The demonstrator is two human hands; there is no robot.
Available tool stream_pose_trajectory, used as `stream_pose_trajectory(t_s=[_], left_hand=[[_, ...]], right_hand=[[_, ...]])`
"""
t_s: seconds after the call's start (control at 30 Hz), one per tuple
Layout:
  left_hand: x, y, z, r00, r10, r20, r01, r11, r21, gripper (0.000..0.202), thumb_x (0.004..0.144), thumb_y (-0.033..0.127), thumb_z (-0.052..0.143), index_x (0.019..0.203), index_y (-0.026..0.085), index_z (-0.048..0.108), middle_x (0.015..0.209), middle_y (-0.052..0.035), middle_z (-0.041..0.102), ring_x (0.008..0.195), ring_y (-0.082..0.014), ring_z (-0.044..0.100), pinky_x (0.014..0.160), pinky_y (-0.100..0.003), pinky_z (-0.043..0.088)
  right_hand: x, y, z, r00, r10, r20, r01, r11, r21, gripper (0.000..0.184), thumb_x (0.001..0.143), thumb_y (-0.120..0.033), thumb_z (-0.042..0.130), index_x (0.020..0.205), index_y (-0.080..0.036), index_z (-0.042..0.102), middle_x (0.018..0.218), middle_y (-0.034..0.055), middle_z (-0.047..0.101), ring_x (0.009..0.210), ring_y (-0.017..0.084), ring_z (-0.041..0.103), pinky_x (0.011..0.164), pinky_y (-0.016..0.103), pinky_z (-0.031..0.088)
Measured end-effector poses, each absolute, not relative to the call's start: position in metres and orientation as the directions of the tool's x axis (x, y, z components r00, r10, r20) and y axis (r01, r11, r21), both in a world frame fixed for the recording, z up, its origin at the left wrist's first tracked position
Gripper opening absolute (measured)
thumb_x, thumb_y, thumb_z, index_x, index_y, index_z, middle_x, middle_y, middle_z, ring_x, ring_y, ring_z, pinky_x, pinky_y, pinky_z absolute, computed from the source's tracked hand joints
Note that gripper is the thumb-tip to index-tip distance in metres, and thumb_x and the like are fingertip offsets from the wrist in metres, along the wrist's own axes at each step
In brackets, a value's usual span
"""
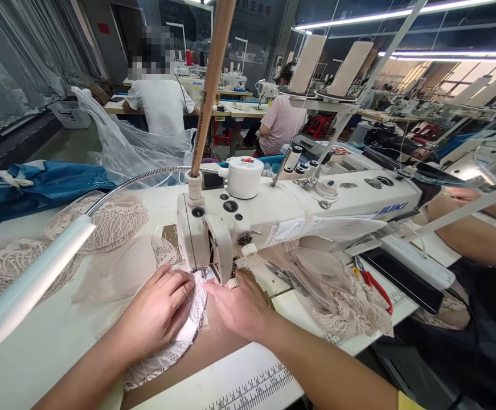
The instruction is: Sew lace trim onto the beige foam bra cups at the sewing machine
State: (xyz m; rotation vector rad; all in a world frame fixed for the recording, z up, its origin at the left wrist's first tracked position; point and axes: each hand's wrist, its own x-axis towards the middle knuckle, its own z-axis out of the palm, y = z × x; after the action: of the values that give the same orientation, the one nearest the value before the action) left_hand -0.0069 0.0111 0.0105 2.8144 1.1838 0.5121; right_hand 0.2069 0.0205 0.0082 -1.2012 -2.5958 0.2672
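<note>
The left hand (162, 307) lies unclenched on the lace piece (198, 302); the right hand (243, 307) touches it, grip unclear.

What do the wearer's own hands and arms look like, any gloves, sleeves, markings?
Left hand: bare, no glove, ring or watch visible; forearm uncovered as far as it shows. Right hand: also bare, with no visible jewellery or markings; its forearm is uncovered until a bit of yellow cloth at the frame's bottom edge, probably a sleeve.
</note>
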Motion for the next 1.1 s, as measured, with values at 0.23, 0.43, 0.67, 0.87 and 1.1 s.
stream_pose_trajectory(t_s=[0.23,0.43,0.67,0.87,1.1], left_hand=[[0.001,0.006,0.011,0.711,0.645,0.280,0.604,-0.764,0.227,0.036,0.087,0.010,0.044,0.118,0.017,0.062,0.098,-0.0132,0.061,0.093,-0.0270,0.054,0.088,-0.050,0.043],[0.001,0.006,0.010,0.711,0.641,0.288,0.582,-0.767,0.270,0.035,0.090,0.012,0.044,0.120,0.017,0.062,0.103,-0.0133,0.064,0.093,-0.0266,0.056,0.086,-0.048,0.046],[-0.001,0.004,0.002,0.677,0.675,0.294,0.617,-0.738,0.274,0.035,0.091,0.014,0.047,0.124,0.012,0.059,0.119,-0.0152,0.063,0.105,-0.0286,0.056,0.092,-0.045,0.048],[0.001,0.005,-0.002,0.652,0.699,0.293,0.652,-0.715,0.254,0.035,0.093,0.016,0.044,0.124,0.016,0.060,0.114,-0.0142,0.066,0.098,-0.0268,0.058,0.083,-0.042,0.053],[-0.001,0.007,-0.005,0.676,0.696,0.242,0.660,-0.718,0.220,0.037,0.091,0.010,0.044,0.124,0.012,0.058,0.118,-0.0165,0.063,0.101,-0.0283,0.056,0.084,-0.044,0.052]], right_hand=[[0.206,0.021,0.004,-0.539,0.810,0.234,0.757,0.587,-0.287,0.028,0.088,-0.011,0.045,0.104,-0.019,0.067,0.093,0.0084,0.066,0.085,0.021,0.057,0.077,0.031,0.040],[0.206,0.021,0.007,-0.614,0.764,0.199,0.706,0.644,-0.297,0.026,0.085,-0.012,0.048,0.101,-0.021,0.067,0.090,0.0053,0.066,0.084,0.021,0.056,0.073,0.031,0.039],[0.204,0.020,0.009,-0.618,0.767,0.172,0.707,0.638,-0.304,0.024,0.084,-0.011,0.048,0.097,-0.020,0.065,0.095,0.0062,0.064,0.085,0.020,0.054,0.075,0.029,0.038],[0.202,0.020,0.007,-0.608,0.775,0.174,0.722,0.631,-0.286,0.026,0.085,-0.009,0.044,0.096,-0.018,0.065,0.088,0.0066,0.063,0.081,0.020,0.054,0.072,0.030,0.038],[0.200,0.021,0.007,-0.615,0.773,0.157,0.735,0.634,-0.243,0.028,0.084,-0.007,0.043,0.097,-0.017,0.065,0.089,0.0076,0.064,0.079,0.019,0.054,0.072,0.029,0.039]])
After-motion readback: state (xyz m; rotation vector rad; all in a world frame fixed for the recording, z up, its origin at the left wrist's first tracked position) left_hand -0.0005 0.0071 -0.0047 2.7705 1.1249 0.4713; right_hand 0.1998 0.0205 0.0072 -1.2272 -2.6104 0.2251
